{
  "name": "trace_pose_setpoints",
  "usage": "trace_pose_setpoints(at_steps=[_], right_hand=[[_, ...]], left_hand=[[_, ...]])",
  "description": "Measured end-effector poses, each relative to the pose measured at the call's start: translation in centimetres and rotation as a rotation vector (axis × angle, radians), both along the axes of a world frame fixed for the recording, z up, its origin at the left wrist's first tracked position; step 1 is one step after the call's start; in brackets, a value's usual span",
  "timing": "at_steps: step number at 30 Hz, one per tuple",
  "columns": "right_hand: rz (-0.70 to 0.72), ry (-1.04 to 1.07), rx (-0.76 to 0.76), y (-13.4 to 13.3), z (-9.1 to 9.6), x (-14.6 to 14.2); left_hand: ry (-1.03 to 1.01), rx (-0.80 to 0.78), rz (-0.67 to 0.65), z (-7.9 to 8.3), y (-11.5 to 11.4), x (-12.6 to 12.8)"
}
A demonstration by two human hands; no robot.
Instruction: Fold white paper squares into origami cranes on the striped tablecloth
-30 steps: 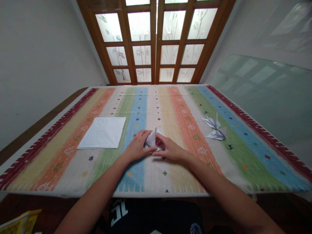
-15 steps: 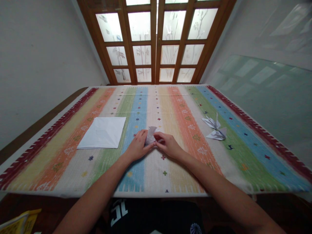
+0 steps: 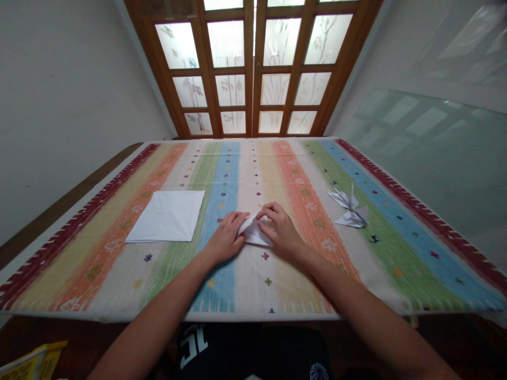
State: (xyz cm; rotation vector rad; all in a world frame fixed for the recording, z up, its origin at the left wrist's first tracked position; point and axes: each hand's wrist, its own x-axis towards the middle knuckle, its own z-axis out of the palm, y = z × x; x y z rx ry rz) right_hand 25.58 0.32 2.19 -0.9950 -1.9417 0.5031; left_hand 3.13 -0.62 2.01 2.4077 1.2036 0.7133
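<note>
A small folded piece of white paper (image 3: pixel 253 235) lies flat on the striped tablecloth (image 3: pixel 301 264) at the table's middle. My left hand (image 3: pixel 225 238) rests on its left side, fingers curled, tips pressing the paper's edge. My right hand (image 3: pixel 279 227) covers its right side, fingers bent and pressing down on the fold. Most of the paper is hidden under both hands.
A stack of white paper sheets (image 3: pixel 168 214) lies to the left. Finished folded paper figures (image 3: pixel 350 209) sit to the right. Wooden glazed doors (image 3: pixel 253 63) stand behind the table. A yellow packet (image 3: pixel 27 362) shows at the lower left, below the table edge.
The paper stood partly raised between my fingers before; now it is pressed flat on the cloth. My right hand has moved up and over it, and my left hand shifted slightly.
</note>
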Motion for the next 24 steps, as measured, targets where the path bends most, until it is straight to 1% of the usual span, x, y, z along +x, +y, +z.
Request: trace_pose_setpoints(at_steps=[7,13,16,19,24], right_hand=[[-0.047,0.068,-0.108,0.5,-0.8,0.0],[-0.072,-0.066,-0.078,0.6,-1.0,-0.2],[-0.050,-0.083,-0.149,0.5,-0.8,-0.3],[-0.001,-0.045,-0.225,0.1,-0.5,-0.7],[0.023,0.021,-0.267,-0.7,0.0,-1.4]], left_hand=[[-0.030,-0.007,-0.032,0.1,-0.1,0.1],[-0.046,0.011,-0.031,0.3,-0.2,0.3],[-0.039,0.022,-0.009,0.4,-0.2,0.3],[-0.023,0.026,0.023,0.4,-0.2,0.3],[0.015,0.060,0.104,0.5,-0.4,0.6]])
